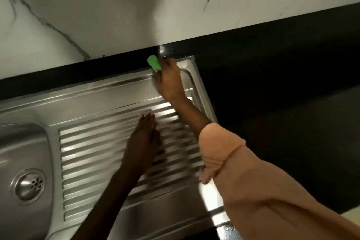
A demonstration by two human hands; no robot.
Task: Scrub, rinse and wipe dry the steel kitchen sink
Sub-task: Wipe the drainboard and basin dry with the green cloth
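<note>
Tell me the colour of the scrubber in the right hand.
Bright green: the scrubber in the right hand, seen in the head view.

White marble-veined wall; black countertop beneath it, dimly lit

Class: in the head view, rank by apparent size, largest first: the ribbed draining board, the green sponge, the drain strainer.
1. Ribbed draining board, largest even though arms cover part of it.
2. Drain strainer.
3. Green sponge, partly hidden by the right hand.
</note>
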